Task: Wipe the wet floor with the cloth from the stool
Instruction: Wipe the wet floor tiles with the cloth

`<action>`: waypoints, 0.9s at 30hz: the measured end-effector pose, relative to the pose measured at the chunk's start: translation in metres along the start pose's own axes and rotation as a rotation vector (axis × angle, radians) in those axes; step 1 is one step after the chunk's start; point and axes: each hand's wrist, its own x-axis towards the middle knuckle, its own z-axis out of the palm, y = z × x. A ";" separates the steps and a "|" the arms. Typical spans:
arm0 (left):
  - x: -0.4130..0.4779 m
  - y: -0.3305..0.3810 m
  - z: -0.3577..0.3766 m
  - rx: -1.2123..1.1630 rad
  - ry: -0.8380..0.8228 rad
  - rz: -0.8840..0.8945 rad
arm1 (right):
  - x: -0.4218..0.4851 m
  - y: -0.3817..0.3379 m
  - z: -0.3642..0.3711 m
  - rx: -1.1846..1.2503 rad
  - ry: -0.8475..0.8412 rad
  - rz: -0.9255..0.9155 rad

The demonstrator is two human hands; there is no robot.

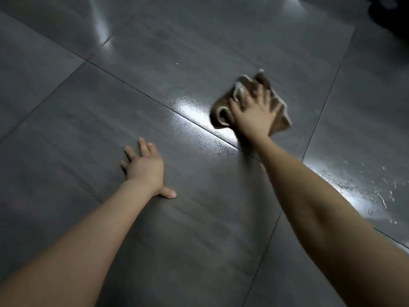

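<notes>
A crumpled brown cloth (280, 111) with pale edges lies on the dark grey tiled floor (199, 52), right of centre. My right hand (254, 114) presses flat on top of it, fingers spread over the fabric, arm stretched forward. A shiny wet streak (199, 116) glints just left of the cloth along a tile joint. More water with droplets (363, 189) shines at the right, beside my right forearm. My left hand (145, 167) rests palm down on the floor, fingers apart, holding nothing. The stool is out of view.
Large grey tiles with dark joints fill the view. A dark shape (389, 12) sits in the top right corner. Light reflects in a streak (103, 25) at the top left.
</notes>
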 end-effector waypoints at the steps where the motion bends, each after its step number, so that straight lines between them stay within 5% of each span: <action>1: 0.000 -0.002 -0.002 0.006 0.019 0.020 | -0.015 0.017 -0.003 0.006 0.012 0.105; 3: 0.007 -0.005 -0.011 -0.055 0.071 0.028 | -0.058 0.024 0.000 -0.021 0.003 0.167; 6: 0.029 -0.009 -0.029 -0.168 0.072 -0.070 | -0.100 -0.014 0.017 -0.062 -0.044 -0.082; 13: 0.043 -0.006 -0.028 -0.130 0.014 -0.115 | 0.019 -0.183 0.040 -0.164 -0.235 -0.630; 17: 0.046 -0.002 -0.032 -0.127 -0.015 -0.148 | 0.038 -0.214 0.045 -0.183 -0.253 -0.811; 23: 0.045 -0.003 -0.034 -0.136 -0.059 -0.149 | 0.097 -0.110 0.022 -0.098 -0.110 -0.385; 27: 0.043 -0.003 -0.034 -0.122 -0.057 -0.146 | 0.058 -0.036 0.007 -0.086 -0.053 -0.190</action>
